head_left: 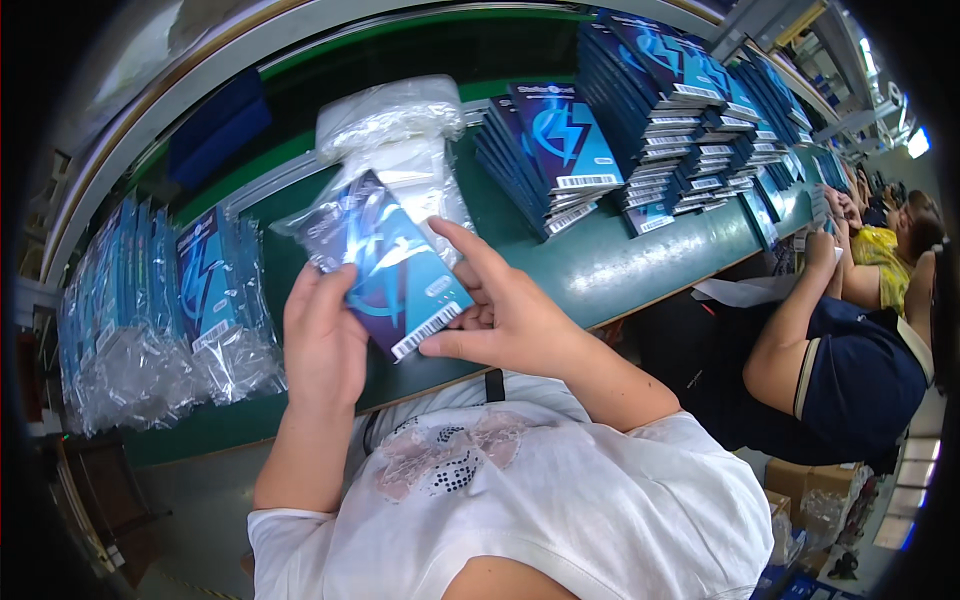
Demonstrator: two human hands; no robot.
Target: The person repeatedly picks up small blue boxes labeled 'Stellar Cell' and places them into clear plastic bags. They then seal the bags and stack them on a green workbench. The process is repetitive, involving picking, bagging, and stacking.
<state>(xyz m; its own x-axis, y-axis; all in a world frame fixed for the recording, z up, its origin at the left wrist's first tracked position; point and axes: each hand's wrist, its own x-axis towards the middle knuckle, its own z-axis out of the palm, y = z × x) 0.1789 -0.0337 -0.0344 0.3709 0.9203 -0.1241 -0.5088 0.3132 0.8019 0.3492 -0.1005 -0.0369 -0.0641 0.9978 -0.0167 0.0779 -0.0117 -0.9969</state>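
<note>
The flat blue-and-purple rectangular box (405, 270) is between your hands above the green tabletop (640, 275), clear plastic film (315, 222) about its far end. Your left hand (325, 345) grips its left side; your right hand (515, 320) grasps its near right corner. Leftward, clear plastic bags (235, 370) hold similar boxes (205, 280).

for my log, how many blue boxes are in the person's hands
1: a blue box in the left hand, right hand at its lower right; any behind would be hidden.

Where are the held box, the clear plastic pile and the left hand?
Held box (400, 265), head view: printed front.
Clear plastic pile (390, 112), head view: upper bundle.
Left hand (325, 338), head view: below its thumb.
</note>
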